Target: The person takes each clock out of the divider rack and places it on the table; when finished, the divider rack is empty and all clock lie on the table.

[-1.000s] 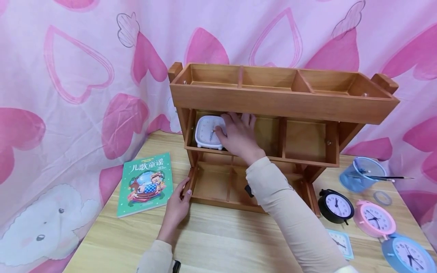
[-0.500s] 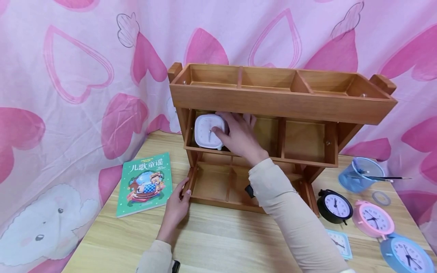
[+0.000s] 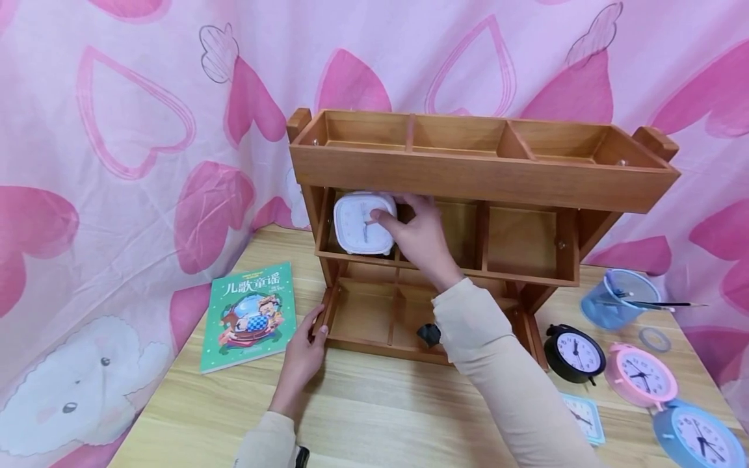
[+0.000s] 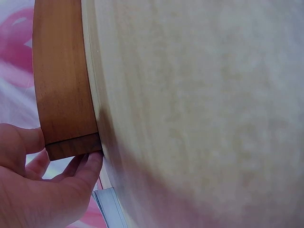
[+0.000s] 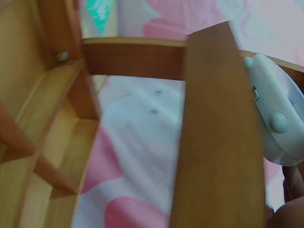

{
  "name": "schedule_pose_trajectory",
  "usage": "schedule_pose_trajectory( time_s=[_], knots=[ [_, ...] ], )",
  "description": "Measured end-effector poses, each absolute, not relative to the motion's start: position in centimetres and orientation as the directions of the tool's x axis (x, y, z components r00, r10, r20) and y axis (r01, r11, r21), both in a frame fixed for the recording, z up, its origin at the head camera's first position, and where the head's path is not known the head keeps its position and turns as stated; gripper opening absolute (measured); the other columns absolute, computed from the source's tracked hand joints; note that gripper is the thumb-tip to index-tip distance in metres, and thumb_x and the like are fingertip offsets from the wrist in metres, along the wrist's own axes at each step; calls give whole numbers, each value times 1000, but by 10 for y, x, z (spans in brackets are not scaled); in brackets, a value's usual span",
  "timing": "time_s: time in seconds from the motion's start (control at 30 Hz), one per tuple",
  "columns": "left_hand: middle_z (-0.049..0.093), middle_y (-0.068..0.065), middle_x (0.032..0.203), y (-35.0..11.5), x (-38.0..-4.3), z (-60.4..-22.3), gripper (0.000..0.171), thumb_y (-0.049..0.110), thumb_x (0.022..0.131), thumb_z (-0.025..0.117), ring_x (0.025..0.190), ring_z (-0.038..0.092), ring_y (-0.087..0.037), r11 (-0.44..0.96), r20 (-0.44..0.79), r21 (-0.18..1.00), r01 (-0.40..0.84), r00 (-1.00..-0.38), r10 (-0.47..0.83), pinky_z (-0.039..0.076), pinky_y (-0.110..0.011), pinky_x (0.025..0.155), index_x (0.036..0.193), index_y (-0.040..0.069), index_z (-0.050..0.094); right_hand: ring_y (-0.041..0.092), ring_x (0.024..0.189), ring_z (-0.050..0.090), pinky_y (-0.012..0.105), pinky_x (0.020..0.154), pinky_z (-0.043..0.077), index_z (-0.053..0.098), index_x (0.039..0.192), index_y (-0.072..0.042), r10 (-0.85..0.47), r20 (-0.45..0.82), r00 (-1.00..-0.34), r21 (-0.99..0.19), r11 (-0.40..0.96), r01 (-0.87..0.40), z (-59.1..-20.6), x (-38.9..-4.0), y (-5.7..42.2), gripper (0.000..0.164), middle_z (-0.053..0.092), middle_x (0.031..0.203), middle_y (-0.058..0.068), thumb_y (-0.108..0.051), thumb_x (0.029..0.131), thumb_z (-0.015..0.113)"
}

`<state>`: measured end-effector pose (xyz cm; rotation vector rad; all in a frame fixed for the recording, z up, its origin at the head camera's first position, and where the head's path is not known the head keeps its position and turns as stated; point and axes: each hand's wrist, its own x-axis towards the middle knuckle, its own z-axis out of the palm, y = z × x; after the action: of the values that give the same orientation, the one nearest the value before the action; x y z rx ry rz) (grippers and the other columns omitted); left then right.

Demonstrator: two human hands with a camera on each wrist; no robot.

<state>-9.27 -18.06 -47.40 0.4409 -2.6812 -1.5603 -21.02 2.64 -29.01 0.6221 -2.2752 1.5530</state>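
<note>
A white alarm clock with rounded corners stands in the left compartment of the middle tier of a brown wooden shelf. My right hand holds it by its right side, thumb over the dial and the other fingers mostly hidden behind it. In the right wrist view, the clock's pale back and side show beyond a wooden board. My left hand grips the front left corner of the bottom tier. Thumb and fingers pinch the wooden end in the left wrist view.
A green children's book lies left of the shelf. On the right are a black clock, pink clock, blue clock, small light-blue square clock, blue mesh pen holder and tape roll. A pink curtain hangs behind.
The white clock has shifted a little right and looks slightly larger. My right hand has moved right with it, its fingers now further behind the clock. My left hand has stayed put.
</note>
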Motion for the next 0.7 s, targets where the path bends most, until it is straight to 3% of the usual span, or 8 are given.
schedule_pose_trajectory(
  time_s=[0.1,0.27,0.47,0.7],
  knots=[
    [39,-20,155,-182,-93,-474,47,17,105,48,138,41,-42,463,-131,855,-236,-960,-247,38,-60,109,151,23,41,17,99,62,30,83,54,69,119,-8,-156,471,-868,-853,169,-493,-283,-198,34,34,69,109,7,-22,88,77],
    [40,-20,154,-183,-96,-474,47,16,105,48,137,43,-41,459,-119,860,-224,-962,-246,39,-59,108,151,22,42,17,86,65,24,68,56,68,123,-6,-165,466,-869,-872,82,-483,-289,-171,57,35,69,106,10,-16,91,74],
    [39,-20,155,-181,-96,-474,47,16,105,48,138,41,-41,455,-127,861,-227,-962,-241,37,-59,109,151,22,42,14,83,67,24,67,56,68,121,-5,-165,389,-906,-899,148,-413,-332,-134,100,29,68,107,12,-8,92,70],
    [37,-18,157,-179,-95,-473,47,18,105,47,141,37,-41,461,-140,855,-237,-962,-236,36,-59,110,152,24,41,7,85,66,22,64,56,64,125,-2,-30,234,-972,-931,283,-233,-375,-88,169,30,69,106,-4,-10,96,65]
  ],
)
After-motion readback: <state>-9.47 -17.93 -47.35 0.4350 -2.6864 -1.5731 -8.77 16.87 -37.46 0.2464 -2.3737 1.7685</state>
